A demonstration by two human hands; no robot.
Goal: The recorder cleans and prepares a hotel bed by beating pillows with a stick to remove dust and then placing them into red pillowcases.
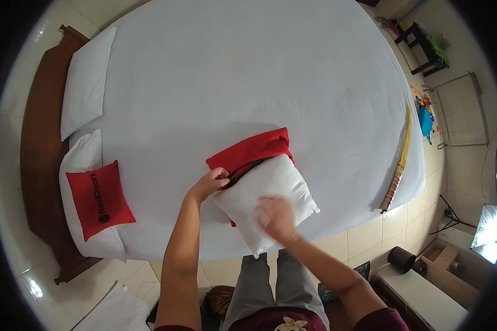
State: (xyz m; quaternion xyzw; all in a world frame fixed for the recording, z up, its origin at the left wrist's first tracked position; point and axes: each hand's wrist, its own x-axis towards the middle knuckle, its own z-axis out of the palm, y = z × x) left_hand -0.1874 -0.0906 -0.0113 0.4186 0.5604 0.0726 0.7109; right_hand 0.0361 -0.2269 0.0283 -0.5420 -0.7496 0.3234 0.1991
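Note:
A small white cushion (284, 179) lies at the near edge of the bed, partly inside a red cushion cover (251, 146). The cover's dark-lined opening faces me, and a bit of red also shows under the cushion's left side. With closed fingers, my left hand (209, 185) pinches the left end of that opening. Over the middle of the white cushion is my right hand (277, 218), smeared by motion, so its fingers are unclear.
The bed (204, 71) has a wooden headboard (44, 138) on the left. White pillows (88, 80) and a filled red cushion (99, 198) rest beside it. A stick broom (397, 171) lies along the bed's right edge. A black bin (401, 259) stands at the lower right.

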